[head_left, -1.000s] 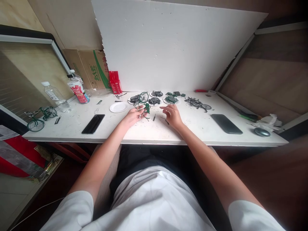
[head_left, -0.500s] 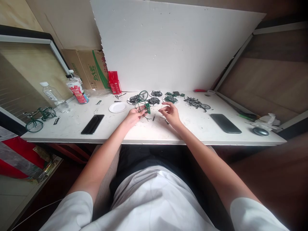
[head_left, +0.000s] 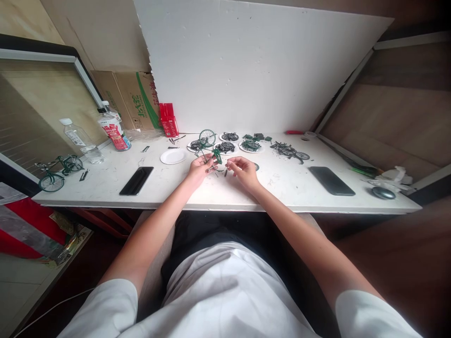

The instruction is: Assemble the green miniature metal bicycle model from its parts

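My left hand (head_left: 198, 169) grips a partly built green model bicycle (head_left: 209, 149), its spoked wheel raised above the white table (head_left: 105, 188). My right hand (head_left: 242, 171) is close beside it on the right, fingers pinched on a small dark part I cannot make out. A few small dark pieces (head_left: 225, 172) lie on the table between the hands. Behind them stand small white plates of dark and green bicycle parts (head_left: 225, 148).
An empty white plate (head_left: 172, 157), a black tray (head_left: 136, 180), bottles (head_left: 114, 130) and a finished green model bicycle (head_left: 56, 172) are on the left. A black phone (head_left: 331, 180), another small bicycle (head_left: 289, 151), a mouse (head_left: 383, 193) and tissue lie right. White foam board stands behind.
My right hand has moved left toward the model and closed into a pinch. My left hand has lifted the model slightly, raising its wheel.
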Available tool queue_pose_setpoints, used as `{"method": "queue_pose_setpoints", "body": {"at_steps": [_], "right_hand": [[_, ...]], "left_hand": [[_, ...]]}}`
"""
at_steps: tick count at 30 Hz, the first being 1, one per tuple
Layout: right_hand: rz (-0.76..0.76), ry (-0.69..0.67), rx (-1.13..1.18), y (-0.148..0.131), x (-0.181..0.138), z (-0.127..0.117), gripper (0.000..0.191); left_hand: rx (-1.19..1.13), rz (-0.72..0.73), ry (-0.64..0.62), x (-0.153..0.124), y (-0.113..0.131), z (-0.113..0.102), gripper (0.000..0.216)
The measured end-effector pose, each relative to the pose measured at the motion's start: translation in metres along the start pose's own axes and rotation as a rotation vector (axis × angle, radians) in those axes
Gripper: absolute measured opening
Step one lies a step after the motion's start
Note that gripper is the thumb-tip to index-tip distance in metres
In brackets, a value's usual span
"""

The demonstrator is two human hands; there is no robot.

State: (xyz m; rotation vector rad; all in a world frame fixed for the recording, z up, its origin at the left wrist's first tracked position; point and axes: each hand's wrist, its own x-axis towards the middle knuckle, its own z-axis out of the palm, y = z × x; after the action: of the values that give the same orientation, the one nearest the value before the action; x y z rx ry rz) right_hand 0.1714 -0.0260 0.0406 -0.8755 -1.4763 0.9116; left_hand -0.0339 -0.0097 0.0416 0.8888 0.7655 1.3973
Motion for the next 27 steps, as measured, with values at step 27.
{"method": "queue_pose_setpoints", "body": {"at_steps": [27], "right_hand": [[-0.089, -0.16, -0.187, 0.0046, -0.0101, 0.009, 0.026]], "left_hand": [[0.16, -0.001, -0.047, -0.0022, -0.006, 0.002, 0.041]]}}
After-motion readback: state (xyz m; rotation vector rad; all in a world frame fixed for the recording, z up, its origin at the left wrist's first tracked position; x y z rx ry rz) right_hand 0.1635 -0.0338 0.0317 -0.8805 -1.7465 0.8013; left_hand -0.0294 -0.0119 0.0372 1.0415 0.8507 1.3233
